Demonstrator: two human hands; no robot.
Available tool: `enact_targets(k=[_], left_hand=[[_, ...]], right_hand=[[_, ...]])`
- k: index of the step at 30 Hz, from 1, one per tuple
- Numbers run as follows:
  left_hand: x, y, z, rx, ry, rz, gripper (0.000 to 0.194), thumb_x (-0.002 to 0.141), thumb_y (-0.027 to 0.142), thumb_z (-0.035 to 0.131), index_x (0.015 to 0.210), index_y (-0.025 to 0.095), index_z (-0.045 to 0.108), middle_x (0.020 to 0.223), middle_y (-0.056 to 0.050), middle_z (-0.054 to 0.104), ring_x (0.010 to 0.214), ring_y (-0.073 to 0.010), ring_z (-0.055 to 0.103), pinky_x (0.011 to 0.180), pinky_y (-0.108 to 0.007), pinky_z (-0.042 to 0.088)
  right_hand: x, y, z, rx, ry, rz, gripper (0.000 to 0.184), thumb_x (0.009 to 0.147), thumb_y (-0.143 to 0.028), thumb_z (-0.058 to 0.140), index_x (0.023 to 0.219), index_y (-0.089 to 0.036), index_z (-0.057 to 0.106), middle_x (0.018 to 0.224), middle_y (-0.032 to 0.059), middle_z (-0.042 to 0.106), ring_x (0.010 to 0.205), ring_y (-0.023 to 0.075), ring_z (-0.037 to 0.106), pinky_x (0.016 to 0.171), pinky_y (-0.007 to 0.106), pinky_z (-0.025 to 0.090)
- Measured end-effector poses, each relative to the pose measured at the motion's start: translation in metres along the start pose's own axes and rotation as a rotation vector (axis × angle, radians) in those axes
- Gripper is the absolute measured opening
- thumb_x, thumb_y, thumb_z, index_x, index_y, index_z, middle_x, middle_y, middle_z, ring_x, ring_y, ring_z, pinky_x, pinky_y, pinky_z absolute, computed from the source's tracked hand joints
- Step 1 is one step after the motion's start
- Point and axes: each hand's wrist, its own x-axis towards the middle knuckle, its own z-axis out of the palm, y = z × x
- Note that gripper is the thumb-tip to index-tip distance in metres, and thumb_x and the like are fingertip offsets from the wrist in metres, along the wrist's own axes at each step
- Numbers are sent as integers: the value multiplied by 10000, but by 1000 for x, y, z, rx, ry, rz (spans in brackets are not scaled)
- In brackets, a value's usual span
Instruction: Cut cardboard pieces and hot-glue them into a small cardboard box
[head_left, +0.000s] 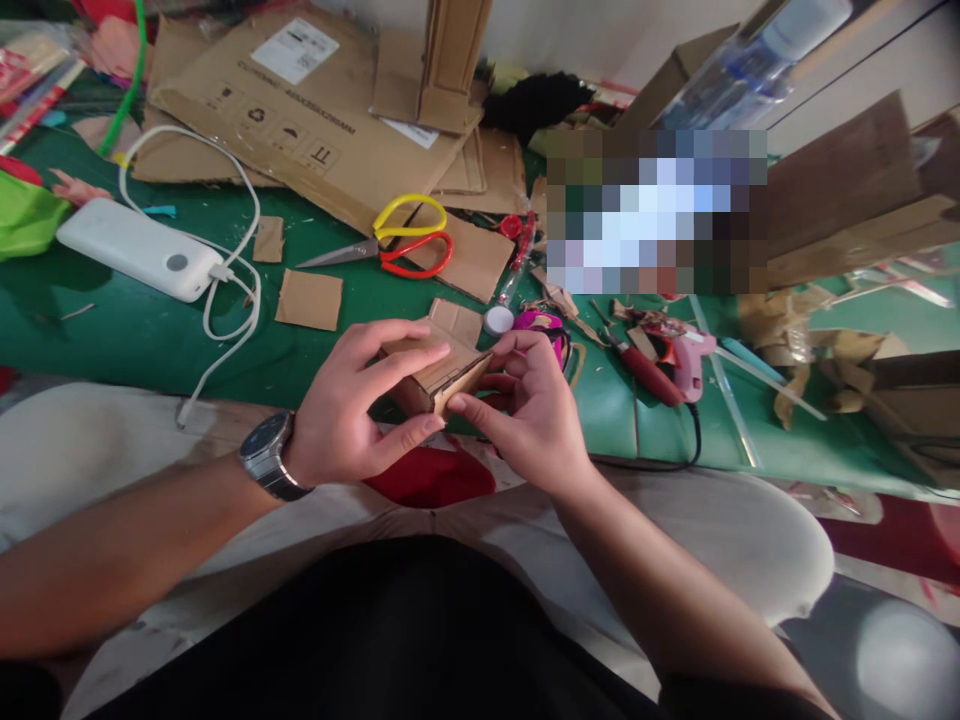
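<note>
A small cardboard box (435, 378) is held between both hands over the near edge of the green table. My left hand (352, 395) grips its left side, fingers across the top and thumb at the front corner. My right hand (525, 405) pinches the right side panel, thumb low at the front and fingertips at the upper edge. Behind the box, a cardboard piece (456, 320) with a crease touches or lies close to it; I cannot tell whether they are joined. Scissors (379, 245) with yellow and orange handles lie spread beyond my left hand.
On the green table (300, 355) lie a white power bank (142, 250) with a cable, a cut cardboard square (310, 299) and large flattened cardboard (300, 120). To the right are a pink glue gun (691, 362), a red-handled tool (651, 372) and cardboard scraps. A blurred patch hides one area.
</note>
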Motion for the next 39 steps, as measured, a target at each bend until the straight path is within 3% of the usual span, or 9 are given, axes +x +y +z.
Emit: enact_targets(k=[5,11,13,18,23,28,34,37,39], left_hand=[[1,3,0,-19,6,-30,584,971,407,809,1507,201,703,1489,-186,684,1370,-377,692,1205,-545,548],[6,3,-4,-224,63,-169,467,943,329,805,1393,209,777,1432,-152,719,1369,-349,681,1238,-530,530],[7,0,-4,-447,101,-323,428,957,364,807,1365,233,789,1433,-124,747,1379,-341,681,1241,-530,528],[9,-12,1,-1236,236,-748,409,1031,516,684,1284,207,775,1294,-97,839,1277,-350,771,1116,-538,626],[11,-15,-1,-1546,251,-966,392,1035,493,685,1296,215,779,1266,-18,874,1219,-261,802,1080,-442,653],[12,-4,-2,-1661,228,-961,312,980,468,762,1189,243,817,1194,23,890,1113,-227,832,949,-362,685],[3,0,-1,-1624,234,-960,380,988,529,745,1239,250,798,1221,-14,870,1127,-267,819,956,-401,678],[-1,4,-1,-1555,102,-915,439,998,552,763,1303,236,778,1188,-28,856,1096,-266,815,972,-399,671],[-1,8,-1,-1517,9,-834,518,982,569,796,1382,245,735,1271,-58,825,1139,-278,797,954,-388,667]], right_hand=[[-3,1,5,25,-4,-30,686,804,-542,1027,1130,-303,473,967,-27,694,834,188,738,730,324,658],[-7,-3,1,26,-22,-71,466,1005,-569,838,1211,-295,523,1080,21,673,924,188,719,684,278,607],[-5,-5,-4,43,-13,-109,459,1028,-607,798,1237,-293,535,1153,46,691,963,195,727,658,265,598],[2,-6,-14,61,10,-152,459,1044,-635,767,1238,-292,532,1145,58,729,953,206,752,585,245,573],[0,-6,-15,-12,-4,-218,432,1034,-570,809,1259,-276,586,1225,84,710,1092,232,721,764,314,619],[-1,-7,-16,-68,-61,-253,481,1022,-584,809,1316,-271,593,1334,115,652,1208,270,681,869,367,630],[-2,-4,-18,-82,-121,-303,583,989,-610,841,1401,-291,580,1389,119,640,1279,299,660,942,409,630],[-4,-4,-19,-75,-173,-322,791,905,-671,905,1504,-302,542,1502,129,604,1377,330,631,1032,443,613],[-4,-6,-19,-65,-211,-341,874,870,-685,930,1541,-299,523,1534,136,591,1412,344,622,1074,458,605]])
